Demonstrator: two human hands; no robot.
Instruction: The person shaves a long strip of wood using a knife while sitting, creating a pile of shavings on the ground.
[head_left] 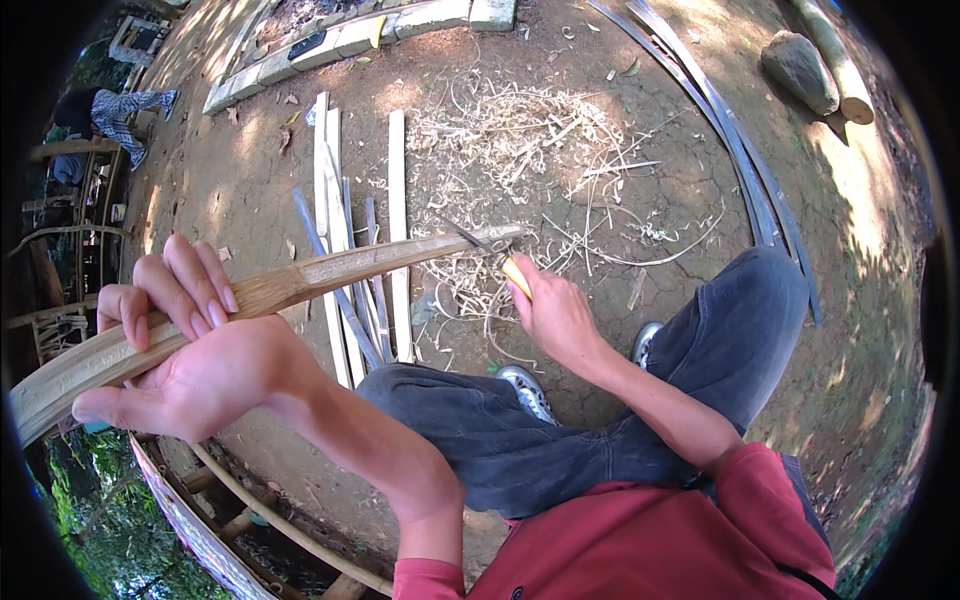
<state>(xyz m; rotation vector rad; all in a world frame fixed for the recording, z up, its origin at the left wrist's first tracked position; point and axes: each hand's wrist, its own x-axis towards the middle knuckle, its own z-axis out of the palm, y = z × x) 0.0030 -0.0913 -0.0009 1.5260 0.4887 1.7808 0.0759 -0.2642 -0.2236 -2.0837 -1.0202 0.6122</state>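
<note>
Ideally, the left hand (205, 365), curled round the long, pale wooden strip (350, 268) aslant in mid-air, braces it while the right hand (560, 312), gripping the yellow-handled, dark-bladed knife (516, 277), cuts shallowly.

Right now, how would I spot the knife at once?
Find the long pale strip in the left hand. Near its narrow end, the right hand grips the knife; its bright yellow handle sets it apart from the pale shavings below.

A rock (799, 72) is set beside a log (838, 62); a black object (307, 45) is laid on a block border (433, 17); a bent person (122, 108) is seen far left.
</note>
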